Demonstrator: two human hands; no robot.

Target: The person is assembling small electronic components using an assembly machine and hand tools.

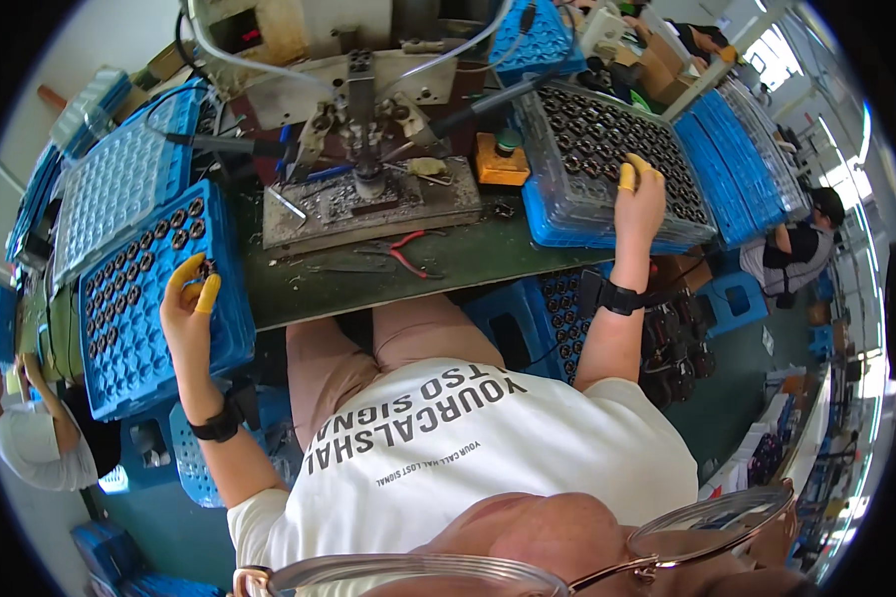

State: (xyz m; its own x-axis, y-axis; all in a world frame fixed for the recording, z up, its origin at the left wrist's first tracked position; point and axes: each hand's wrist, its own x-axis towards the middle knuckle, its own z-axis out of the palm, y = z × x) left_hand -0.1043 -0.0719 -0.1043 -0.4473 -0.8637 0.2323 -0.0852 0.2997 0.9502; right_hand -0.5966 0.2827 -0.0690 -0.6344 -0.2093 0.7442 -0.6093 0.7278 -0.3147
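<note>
I note one head-worn fisheye view facing down over a white short-sleeved shirt (587, 443) to a near, flat green surface (483, 247).

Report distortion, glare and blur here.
Head view: black corners frame the fisheye circle; head view: glare washes out the upper-right window and right-rim lights; head view: the left hand and right hand show no strong blur.
</note>
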